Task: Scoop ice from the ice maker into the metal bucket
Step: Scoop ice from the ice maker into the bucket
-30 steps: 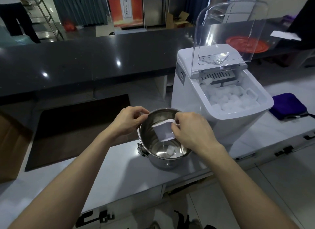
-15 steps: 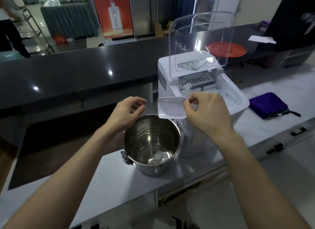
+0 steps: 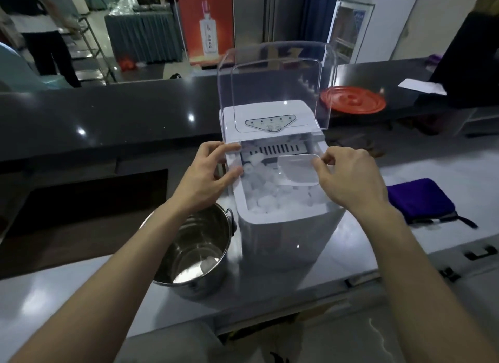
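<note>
Ice (image 3: 275, 198) is heaped in the maker (image 3: 283, 235), with a few cubes in the bucket (image 3: 194, 254) just left of it. Right grip (image 3: 348, 179) pinches the scoop (image 3: 298, 169) over the pile, lining up a load. Left grip (image 3: 208, 176) looks curled on the maker's rim. Next: dig in, lift level.

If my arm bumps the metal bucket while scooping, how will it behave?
The metal bucket holds only a few ice cubes, so it is probably light. On the glossy counter it would likely slide rather than tip, given its wide, straight walls.
</note>
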{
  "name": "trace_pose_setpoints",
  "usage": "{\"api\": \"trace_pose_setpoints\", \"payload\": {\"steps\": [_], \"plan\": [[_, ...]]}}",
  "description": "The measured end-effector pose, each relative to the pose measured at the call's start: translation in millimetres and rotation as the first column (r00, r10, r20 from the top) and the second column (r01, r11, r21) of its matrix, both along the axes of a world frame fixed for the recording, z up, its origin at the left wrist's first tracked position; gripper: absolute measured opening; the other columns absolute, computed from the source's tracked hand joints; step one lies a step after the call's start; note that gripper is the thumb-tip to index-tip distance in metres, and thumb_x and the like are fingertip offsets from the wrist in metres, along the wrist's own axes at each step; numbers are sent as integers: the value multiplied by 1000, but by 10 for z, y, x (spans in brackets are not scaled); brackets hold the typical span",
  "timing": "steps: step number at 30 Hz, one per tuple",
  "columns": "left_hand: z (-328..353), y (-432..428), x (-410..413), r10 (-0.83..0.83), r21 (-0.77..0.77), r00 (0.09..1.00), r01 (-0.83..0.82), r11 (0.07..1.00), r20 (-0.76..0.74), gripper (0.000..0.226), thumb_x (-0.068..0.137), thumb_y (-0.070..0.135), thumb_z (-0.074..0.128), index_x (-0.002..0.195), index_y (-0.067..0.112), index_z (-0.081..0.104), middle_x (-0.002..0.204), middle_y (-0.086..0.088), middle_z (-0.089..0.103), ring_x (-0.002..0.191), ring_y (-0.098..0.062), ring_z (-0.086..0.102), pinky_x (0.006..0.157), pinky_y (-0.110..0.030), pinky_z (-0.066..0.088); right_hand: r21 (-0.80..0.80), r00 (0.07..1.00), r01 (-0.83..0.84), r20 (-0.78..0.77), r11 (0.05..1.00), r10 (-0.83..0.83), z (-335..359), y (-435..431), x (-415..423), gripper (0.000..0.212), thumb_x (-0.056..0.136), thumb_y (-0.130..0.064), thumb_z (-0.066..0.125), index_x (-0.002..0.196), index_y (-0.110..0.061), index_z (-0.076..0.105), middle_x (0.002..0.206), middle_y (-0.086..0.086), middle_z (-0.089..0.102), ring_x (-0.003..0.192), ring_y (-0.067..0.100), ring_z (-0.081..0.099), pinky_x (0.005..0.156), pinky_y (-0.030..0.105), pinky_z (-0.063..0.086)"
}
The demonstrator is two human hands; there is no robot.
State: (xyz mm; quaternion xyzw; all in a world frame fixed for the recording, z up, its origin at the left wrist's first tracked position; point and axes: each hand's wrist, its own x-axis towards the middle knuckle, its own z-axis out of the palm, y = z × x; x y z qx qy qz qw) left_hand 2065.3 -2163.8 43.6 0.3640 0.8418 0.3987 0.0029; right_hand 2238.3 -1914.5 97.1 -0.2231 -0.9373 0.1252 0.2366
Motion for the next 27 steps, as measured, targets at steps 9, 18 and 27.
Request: {"api": "trace_pose_setpoints", "payload": {"steps": [9, 18, 27], "plan": [[-146, 132, 174, 152, 16, 988, -152, 988, 8, 38, 107, 48, 59, 144, 43, 56, 161, 13, 37, 146, -12, 42, 112, -48, 52, 20, 982, -190, 24, 982, 190, 57, 362, 30, 28, 100, -41, 70, 97, -15, 79, 90, 5, 75, 86, 27, 68, 79, 43, 57], [-151, 139, 134, 175, 39, 984, -175, 984, 20, 35, 103, 47, 62, 137, 43, 59, 156, 12, 44, 139, -18, 52, 108, -52, 56, 192, 979, -199, 87, 961, 185, 236, 377, 59, 34, 101, -45, 66, 103, -15, 83, 94, 4, 63, 93, 23, 58, 79, 37, 47], [-110, 216, 128, 201, 20, 980, -201, 979, -4, 32, 98, 36, 66, 126, 48, 59, 140, 23, 44, 126, -11, 59, 107, -46, 56, 198, 954, -209, 256, 958, 155, 290, 102, -95, 38, 100, -48, 69, 109, -12, 75, 112, 15, 62, 95, 29, 57, 86, 39, 49]]}}
